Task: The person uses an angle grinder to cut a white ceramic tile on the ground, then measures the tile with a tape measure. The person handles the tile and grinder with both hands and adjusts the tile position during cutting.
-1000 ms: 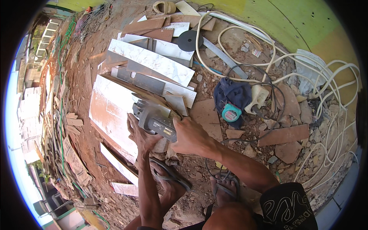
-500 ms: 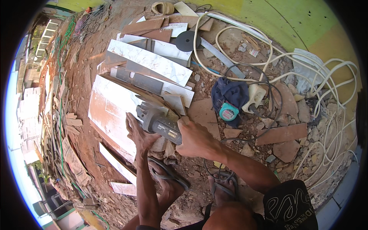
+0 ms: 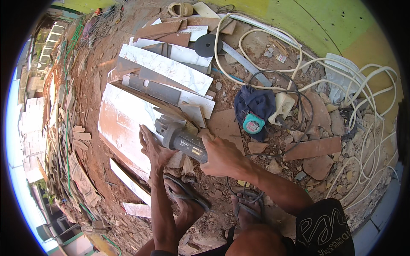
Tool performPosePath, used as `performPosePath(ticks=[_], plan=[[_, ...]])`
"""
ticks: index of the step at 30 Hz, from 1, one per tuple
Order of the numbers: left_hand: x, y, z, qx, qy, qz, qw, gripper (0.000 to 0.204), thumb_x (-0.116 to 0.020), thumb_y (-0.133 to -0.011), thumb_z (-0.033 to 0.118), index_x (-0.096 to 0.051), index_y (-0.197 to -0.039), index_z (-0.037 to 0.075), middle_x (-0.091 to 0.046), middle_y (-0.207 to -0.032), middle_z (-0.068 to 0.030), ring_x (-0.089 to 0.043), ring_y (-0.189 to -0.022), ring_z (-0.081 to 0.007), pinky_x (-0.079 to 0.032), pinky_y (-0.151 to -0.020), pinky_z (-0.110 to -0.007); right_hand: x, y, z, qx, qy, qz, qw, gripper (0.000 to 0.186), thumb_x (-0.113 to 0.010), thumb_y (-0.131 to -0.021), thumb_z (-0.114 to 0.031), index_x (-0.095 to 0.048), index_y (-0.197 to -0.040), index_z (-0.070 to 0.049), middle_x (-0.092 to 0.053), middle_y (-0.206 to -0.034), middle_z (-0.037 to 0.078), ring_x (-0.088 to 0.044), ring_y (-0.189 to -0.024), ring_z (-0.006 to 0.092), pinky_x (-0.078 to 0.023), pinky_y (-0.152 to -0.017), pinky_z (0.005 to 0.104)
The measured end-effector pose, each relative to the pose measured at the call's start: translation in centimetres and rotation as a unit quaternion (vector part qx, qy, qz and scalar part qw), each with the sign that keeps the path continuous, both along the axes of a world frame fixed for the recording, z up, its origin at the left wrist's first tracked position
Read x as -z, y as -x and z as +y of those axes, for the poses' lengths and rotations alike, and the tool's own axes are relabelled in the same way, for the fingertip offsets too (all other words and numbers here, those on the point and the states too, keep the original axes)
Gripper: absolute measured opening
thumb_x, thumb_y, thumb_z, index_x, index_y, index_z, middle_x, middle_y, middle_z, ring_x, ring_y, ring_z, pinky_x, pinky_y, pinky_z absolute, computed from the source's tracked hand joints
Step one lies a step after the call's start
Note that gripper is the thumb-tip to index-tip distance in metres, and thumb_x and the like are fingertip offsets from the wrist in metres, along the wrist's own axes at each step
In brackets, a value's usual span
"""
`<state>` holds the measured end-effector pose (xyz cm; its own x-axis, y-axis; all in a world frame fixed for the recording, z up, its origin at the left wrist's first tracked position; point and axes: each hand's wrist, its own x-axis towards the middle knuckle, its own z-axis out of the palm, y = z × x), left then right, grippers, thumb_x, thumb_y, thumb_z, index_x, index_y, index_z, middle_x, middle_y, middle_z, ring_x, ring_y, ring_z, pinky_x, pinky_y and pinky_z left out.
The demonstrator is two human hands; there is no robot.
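Observation:
My right hand (image 3: 224, 157) is wrapped round the rear of a dark grey angle grinder (image 3: 183, 141). The grinder's head points left, over the edge of a white marbled tile (image 3: 124, 113) coated with reddish dust. Its disc lies near the tile's far edge, and its outline is hard to make out. My left hand (image 3: 156, 149) is on the near side of the grinder head, fingers stretched over the tile and thumb reaching toward the grinder body. Whether that thumb touches the tool, I cannot tell. A narrow white tile strip (image 3: 130, 181) lies near my left forearm.
Beyond the tile are stacked cut tiles (image 3: 166, 64) and a black cutting disc (image 3: 208, 45). To the right lie a teal tape measure (image 3: 254, 123), dark blue cloth (image 3: 255, 102), a white socket block (image 3: 282, 106) and looping white cable (image 3: 376, 94). Broken tile and rubble cover the ground.
The grinder and my right hand have shifted slightly right and toward me, and the grinder head has drawn back a little. My left hand has stayed nearly in place.

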<state>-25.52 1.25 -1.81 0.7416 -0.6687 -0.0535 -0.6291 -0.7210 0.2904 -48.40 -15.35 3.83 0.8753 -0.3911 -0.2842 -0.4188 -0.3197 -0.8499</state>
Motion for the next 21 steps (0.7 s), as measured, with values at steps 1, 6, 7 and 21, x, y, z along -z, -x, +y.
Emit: performPosePath(ticks=[1,6,7,21], plan=[[0.1,0.0,-0.1,0.0,0.004,0.001,1.0,0.165,-0.094,-0.04,0.064,-0.005,-0.161,-0.003,-0.014,-0.166,-0.0271,-0.01,-0.155,-0.0385,-0.018,-0.117,-0.063,0.0,0.1,-0.1,-0.002,0.0,0.005,1.0,0.049,-0.073,-0.07,-0.016,-0.053,-0.106,0.01,-0.068,-0.085,0.031,-0.07,-0.08,0.0488,-0.059,-0.075,0.0511],[0.2,0.2,-0.3,0.0,0.011,-0.002,1.0,0.16,-0.093,-0.044,0.064,-0.006,-0.16,-0.004,-0.015,-0.166,-0.0277,-0.011,-0.155,-0.0389,-0.018,-0.118,-0.061,0.0,0.5,-0.1,-0.003,0.005,0.009,1.0,0.052,-0.074,-0.071,-0.017,-0.053,-0.109,0.011,-0.068,-0.083,0.031,-0.07,-0.08,0.0487,-0.059,-0.074,0.0513],[0.2,0.2,-0.3,0.001,0.012,-0.003,1.0,0.159,-0.093,-0.045,0.063,-0.006,-0.16,-0.004,-0.015,-0.166,-0.0278,-0.011,-0.155,-0.0389,-0.018,-0.118,-0.062,-0.2,0.6,-0.2,-0.005,0.002,0.008,1.0,0.052,-0.074,-0.071,-0.017,-0.053,-0.109,0.011,-0.068,-0.083,0.031,-0.071,-0.08,0.0486,-0.059,-0.074,0.0513],[-0.3,0.4,-0.5,-0.007,0.001,0.005,1.0,0.154,-0.089,-0.048,0.062,-0.006,-0.162,0.0,-0.013,-0.168,-0.0236,-0.009,-0.156,-0.0381,-0.016,-0.118,-0.064,-0.6,1.2,-0.3,-0.009,-0.005,0.029,1.0,0.054,-0.073,-0.071,-0.017,-0.052,-0.112,0.01,-0.068,-0.085,0.032,-0.071,-0.081,0.0485,-0.059,-0.074,0.0505]])
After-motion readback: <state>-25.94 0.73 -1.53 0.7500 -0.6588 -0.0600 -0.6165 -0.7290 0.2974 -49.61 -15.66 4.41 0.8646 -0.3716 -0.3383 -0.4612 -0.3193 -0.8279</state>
